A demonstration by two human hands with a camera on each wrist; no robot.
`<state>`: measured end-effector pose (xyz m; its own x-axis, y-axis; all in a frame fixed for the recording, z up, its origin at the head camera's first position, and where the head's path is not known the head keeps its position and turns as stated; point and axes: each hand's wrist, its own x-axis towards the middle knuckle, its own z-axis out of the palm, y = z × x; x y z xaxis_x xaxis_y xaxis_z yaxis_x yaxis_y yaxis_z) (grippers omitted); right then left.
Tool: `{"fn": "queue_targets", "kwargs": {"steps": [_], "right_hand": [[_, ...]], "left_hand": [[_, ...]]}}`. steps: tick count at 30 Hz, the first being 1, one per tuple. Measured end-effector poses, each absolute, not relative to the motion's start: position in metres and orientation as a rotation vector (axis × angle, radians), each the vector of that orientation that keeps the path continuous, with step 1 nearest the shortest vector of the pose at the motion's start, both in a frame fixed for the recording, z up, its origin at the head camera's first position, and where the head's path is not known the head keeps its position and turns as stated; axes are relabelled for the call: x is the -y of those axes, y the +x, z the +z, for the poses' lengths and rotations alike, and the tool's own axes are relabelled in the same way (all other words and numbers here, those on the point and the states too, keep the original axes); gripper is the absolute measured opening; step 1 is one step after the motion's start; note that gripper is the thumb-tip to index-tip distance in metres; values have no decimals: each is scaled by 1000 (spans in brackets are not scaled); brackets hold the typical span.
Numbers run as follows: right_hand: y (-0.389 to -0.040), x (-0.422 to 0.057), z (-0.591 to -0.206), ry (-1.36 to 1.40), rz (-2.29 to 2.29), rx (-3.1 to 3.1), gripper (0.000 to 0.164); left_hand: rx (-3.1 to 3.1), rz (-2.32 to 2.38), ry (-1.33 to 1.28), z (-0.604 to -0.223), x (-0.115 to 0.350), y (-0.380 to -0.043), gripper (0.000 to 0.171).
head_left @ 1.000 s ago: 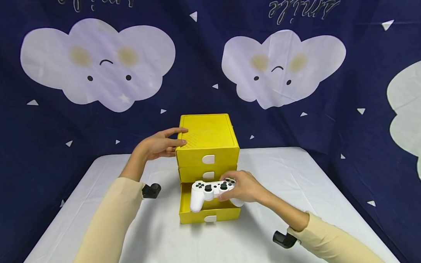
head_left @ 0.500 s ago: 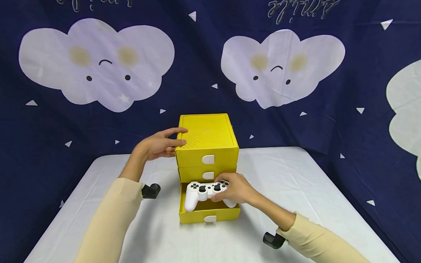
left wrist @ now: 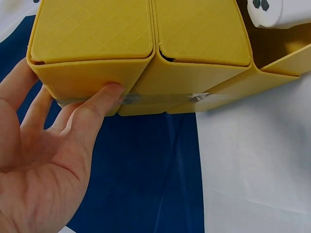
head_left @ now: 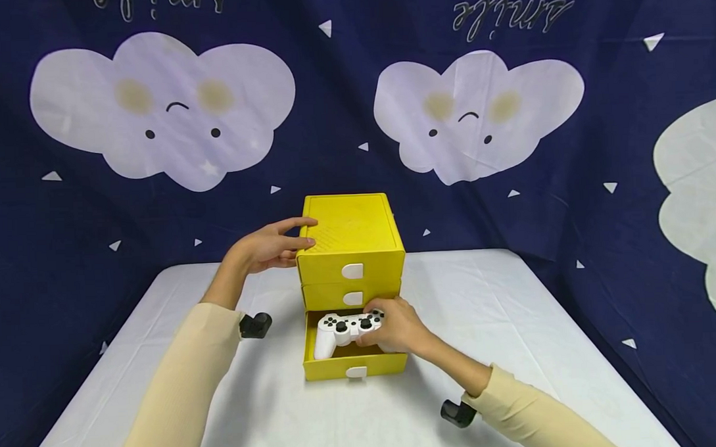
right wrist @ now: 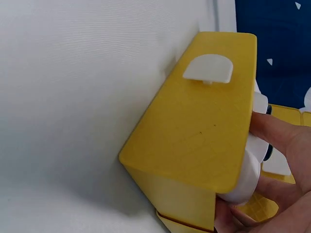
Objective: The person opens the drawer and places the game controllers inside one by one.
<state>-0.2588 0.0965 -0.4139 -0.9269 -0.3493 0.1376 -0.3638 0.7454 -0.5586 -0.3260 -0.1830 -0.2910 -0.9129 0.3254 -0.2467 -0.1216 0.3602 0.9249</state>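
Note:
A yellow three-drawer unit (head_left: 353, 222) with white tab handles stands on the white table. Its bottom drawer (head_left: 382, 365) is pulled out; the upper two are closed. My right hand (head_left: 400, 328) grips the right side of a white game controller (head_left: 332, 337), which sits low within the open drawer's walls. From the right wrist view, the drawer front hides much of the controller (right wrist: 249, 178). At the unit's upper left edge, my left hand (head_left: 269, 248) rests its outstretched fingers on the top and side. The left wrist view shows the thumb (left wrist: 99, 103) against the side wall.
Clear tape (left wrist: 158, 99) runs along the unit's side across the drawer sections. A dark blue cloth backdrop (head_left: 344, 158) with clouds hangs behind the table (head_left: 473, 311). Black wrist cameras (head_left: 457, 414) stick out from both sleeves.
My right hand has moved left and slightly down, bringing the controller from over the drawer's front right edge to inside the drawer. The left hand stays on the unit.

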Motion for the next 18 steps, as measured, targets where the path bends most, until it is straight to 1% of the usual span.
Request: {"fn": "queue_targets", "kwargs": {"steps": [10,18], "right_hand": [[-256,-91,-424,629,795,2887,51],[-256,-90,-431,650,710,2885,55]], "left_hand": [[-2239,1564,185,-292,185,-326,65],[-2243,1572,183,-293,185,-328,62]]}}
